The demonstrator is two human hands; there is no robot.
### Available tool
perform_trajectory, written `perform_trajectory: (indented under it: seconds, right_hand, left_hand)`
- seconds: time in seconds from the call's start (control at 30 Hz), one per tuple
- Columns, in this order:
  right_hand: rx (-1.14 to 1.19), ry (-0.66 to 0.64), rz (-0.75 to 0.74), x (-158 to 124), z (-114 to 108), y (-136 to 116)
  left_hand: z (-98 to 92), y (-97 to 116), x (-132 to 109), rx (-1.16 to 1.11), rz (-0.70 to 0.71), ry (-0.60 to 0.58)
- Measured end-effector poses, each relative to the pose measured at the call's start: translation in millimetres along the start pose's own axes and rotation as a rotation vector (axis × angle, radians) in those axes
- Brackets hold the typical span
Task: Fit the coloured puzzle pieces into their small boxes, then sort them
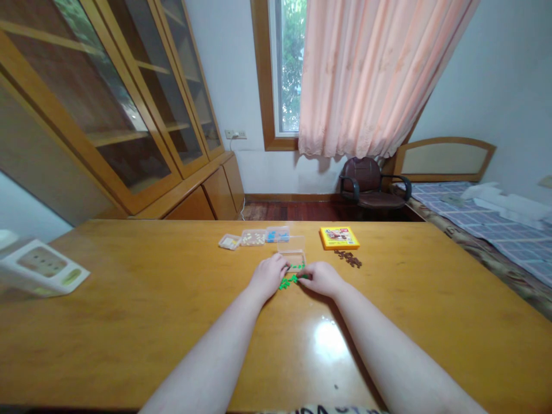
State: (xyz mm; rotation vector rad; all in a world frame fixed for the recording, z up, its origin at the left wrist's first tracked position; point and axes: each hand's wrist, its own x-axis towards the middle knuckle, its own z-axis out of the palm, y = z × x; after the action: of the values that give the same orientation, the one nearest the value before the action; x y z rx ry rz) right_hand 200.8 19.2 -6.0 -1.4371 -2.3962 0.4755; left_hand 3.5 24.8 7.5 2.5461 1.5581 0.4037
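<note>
A clear plastic box [291, 255] with its lid raised stands on the table, a few small green pieces inside it. Just in front lies a loose heap of bright green pieces [288, 282]. My left hand [271, 275] is at the box's left side, fingers curled together by its rim; what they hold, if anything, is too small to make out. From the right, my right hand [322, 279] reaches to the heap's edge, thumb and fingers pinched. Any piece between those fingertips is hidden.
Behind the hands stand clear boxes of blue pieces [277, 235] and cream pieces [253, 237], beside a smaller box [230, 242]. A yellow package [339, 237] lies at the right near brown pieces [348, 259]. A white box [43, 265] sits at the table's left.
</note>
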Motion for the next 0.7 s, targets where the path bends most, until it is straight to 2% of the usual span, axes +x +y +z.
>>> perform_trajectory:
  seconds: [0.17,0.33,0.57,0.7]
  right_hand:
    - [-0.153,-0.022,-0.042,1.4,-1.5,-4.3]
    - [-0.166,-0.024,-0.036,1.9,-2.1,-6.1]
    - [-0.1,0.008,-0.005,1.6,-0.8,-2.0]
    - [-0.074,0.004,0.005,0.4,-2.0,0.6]
  left_hand:
    - [-10.6,3.0,-4.8,0.097,-0.017,-0.071]
    - [-17.0,3.5,-6.4,0.166,-0.092,-0.137]
    - [-22.3,12.2,-9.5,0.128,-0.01,-0.136]
    - [-22.9,15.3,-10.9,0.149,0.004,-0.178]
